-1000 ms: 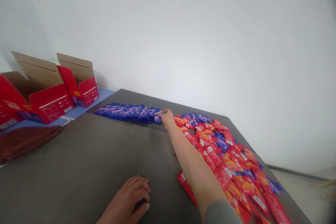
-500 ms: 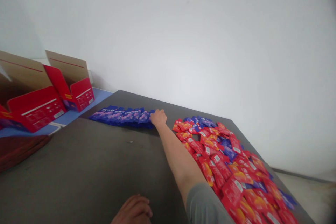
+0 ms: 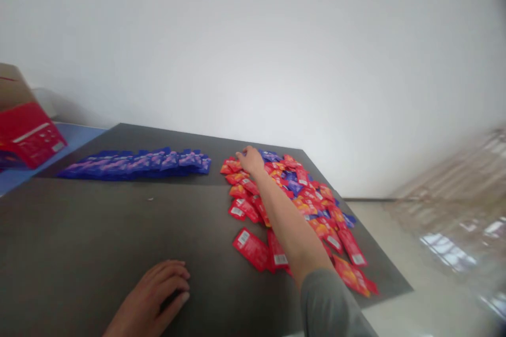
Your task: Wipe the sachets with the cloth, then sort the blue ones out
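Observation:
My right hand (image 3: pixel 250 161) is at the far left part of a mixed pile of red sachets (image 3: pixel 253 248) and purple sachets (image 3: pixel 294 186). Its thumb is apart from the fingers and I see nothing held, though the fingertips are partly hidden. Nearer to me, my left hand (image 3: pixel 158 295) hovers or rests by the dark table (image 3: pixel 90 231), loosely curved, with a gap between thumb and fingers and nothing in it. An overlapping row of purple sachets (image 3: pixel 134 164) lies along the far left of the table.
At the left edge stands an open red carton (image 3: pixel 29 137) with a brown flap, on a blue surface (image 3: pixel 79 137). A white wall (image 3: pixel 253 52) rises behind the table. Blurred, shiny stacked items (image 3: pixel 446 247) are on the floor side at right.
My right hand has left the right end of the purple row and moved right to the pile. The view has turned right, and more of my left hand shows.

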Tool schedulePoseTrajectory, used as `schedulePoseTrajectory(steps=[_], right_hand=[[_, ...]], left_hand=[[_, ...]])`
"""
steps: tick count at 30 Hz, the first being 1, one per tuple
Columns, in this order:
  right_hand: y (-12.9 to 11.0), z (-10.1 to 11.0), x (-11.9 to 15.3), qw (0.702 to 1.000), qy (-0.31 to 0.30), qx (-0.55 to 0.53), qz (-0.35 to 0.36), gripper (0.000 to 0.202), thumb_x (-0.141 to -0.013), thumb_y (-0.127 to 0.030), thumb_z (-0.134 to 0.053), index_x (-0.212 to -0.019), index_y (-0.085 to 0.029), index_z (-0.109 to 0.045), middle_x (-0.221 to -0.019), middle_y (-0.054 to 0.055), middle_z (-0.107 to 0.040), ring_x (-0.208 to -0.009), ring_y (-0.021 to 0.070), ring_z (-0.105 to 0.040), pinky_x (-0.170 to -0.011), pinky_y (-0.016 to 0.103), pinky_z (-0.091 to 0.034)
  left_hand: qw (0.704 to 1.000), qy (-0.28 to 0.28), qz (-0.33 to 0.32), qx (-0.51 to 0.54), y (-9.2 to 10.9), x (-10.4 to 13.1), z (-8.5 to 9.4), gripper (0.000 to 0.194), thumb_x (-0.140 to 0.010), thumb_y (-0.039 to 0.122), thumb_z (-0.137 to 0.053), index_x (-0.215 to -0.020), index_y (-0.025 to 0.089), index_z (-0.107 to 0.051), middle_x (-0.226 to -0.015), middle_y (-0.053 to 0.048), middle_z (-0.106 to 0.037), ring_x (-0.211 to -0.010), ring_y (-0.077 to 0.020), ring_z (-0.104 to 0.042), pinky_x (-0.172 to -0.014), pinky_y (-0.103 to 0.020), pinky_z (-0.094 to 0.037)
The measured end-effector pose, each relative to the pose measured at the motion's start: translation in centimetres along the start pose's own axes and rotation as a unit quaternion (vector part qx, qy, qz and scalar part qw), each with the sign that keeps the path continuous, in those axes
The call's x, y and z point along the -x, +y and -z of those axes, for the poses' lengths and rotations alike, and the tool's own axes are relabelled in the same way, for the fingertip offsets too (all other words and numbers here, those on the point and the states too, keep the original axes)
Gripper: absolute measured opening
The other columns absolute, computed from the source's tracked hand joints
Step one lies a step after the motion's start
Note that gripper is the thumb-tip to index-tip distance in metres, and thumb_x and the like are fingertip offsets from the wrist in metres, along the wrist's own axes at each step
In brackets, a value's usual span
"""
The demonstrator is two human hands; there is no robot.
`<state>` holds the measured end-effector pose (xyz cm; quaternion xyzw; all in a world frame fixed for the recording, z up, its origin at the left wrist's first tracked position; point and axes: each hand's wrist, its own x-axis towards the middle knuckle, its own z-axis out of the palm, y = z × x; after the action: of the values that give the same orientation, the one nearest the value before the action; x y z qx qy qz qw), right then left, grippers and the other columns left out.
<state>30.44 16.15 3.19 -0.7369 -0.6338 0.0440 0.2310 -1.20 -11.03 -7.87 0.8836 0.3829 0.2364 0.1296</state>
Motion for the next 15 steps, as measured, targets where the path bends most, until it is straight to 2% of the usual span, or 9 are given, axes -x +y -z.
schedulePoseTrajectory(steps=[3, 5, 8, 11, 13, 15], right_hand=[[9.9, 6.0, 2.2, 0.995, 0.020, 0.037, -0.090, 0.037, -0.099, -0.046, -0.050, -0.117, -0.019, -0.067, -0.114, 0.011, -0.072, -0.106, 0.0229, -0.067, -0.087, 0.029, -0.049], [16.5, 9.9, 4.8, 0.985, 0.023, 0.064, -0.157, 0.037, -0.100, -0.043, -0.049, -0.106, -0.014, -0.071, -0.103, 0.015, -0.074, -0.094, 0.0247, -0.069, -0.077, 0.029, -0.050], [24.6, 13.9, 9.2, 0.966, 0.009, 0.099, -0.238, 0.038, -0.096, -0.042, -0.058, -0.098, -0.007, -0.073, -0.091, 0.020, -0.073, -0.080, 0.0268, -0.070, -0.065, 0.029, -0.049], [29.8, 15.2, 12.3, 0.957, -0.031, 0.113, -0.266, 0.027, -0.089, -0.038, -0.072, -0.090, -0.011, -0.074, -0.084, 0.013, -0.073, -0.078, 0.0238, -0.070, -0.062, 0.026, -0.048], [31.8, 15.2, 13.2, 0.955, -0.062, 0.113, -0.269, 0.024, -0.089, -0.038, -0.075, -0.092, -0.014, -0.073, -0.086, 0.007, -0.072, -0.078, 0.0199, -0.069, -0.066, 0.026, -0.052], [33.3, 15.1, 13.7, 0.954, -0.076, 0.112, -0.269, 0.026, -0.094, -0.039, -0.071, -0.102, -0.014, -0.070, -0.097, 0.004, -0.071, -0.083, 0.0180, -0.068, -0.073, 0.030, -0.056]], left_hand=[[1.000, -0.004, 0.018, -0.001, -0.6, -0.3, 0.0, 0.027, -0.090, 0.053, -0.062, -0.091, 0.030, -0.077, -0.110, -0.001, -0.077, -0.110, -0.0259, -0.070, -0.097, -0.037, -0.059], [1.000, -0.014, 0.027, 0.002, -1.5, -0.3, -0.4, 0.032, -0.089, 0.057, -0.061, -0.092, 0.031, -0.079, -0.111, -0.002, -0.078, -0.110, -0.0270, -0.071, -0.098, -0.039, -0.059], [0.998, -0.022, 0.050, -0.006, -3.1, 0.0, -1.2, 0.036, -0.087, 0.061, -0.061, -0.094, 0.031, -0.079, -0.114, -0.002, -0.077, -0.112, -0.0280, -0.070, -0.101, -0.041, -0.058], [0.997, -0.026, 0.069, -0.010, -4.4, 0.4, -1.7, 0.040, -0.087, 0.063, -0.059, -0.097, 0.031, -0.079, -0.117, -0.002, -0.077, -0.114, -0.0280, -0.070, -0.104, -0.040, -0.056], [0.996, -0.032, 0.080, -0.011, -4.7, 0.5, -1.7, 0.042, -0.088, 0.065, -0.057, -0.098, 0.031, -0.078, -0.118, -0.001, -0.077, -0.114, -0.0285, -0.069, -0.106, -0.042, -0.055], [0.995, -0.040, 0.086, -0.011, -4.5, 0.5, -1.5, 0.043, -0.090, 0.065, -0.053, -0.099, 0.031, -0.078, -0.119, 0.000, -0.076, -0.114, -0.0291, -0.069, -0.107, -0.046, -0.054]])
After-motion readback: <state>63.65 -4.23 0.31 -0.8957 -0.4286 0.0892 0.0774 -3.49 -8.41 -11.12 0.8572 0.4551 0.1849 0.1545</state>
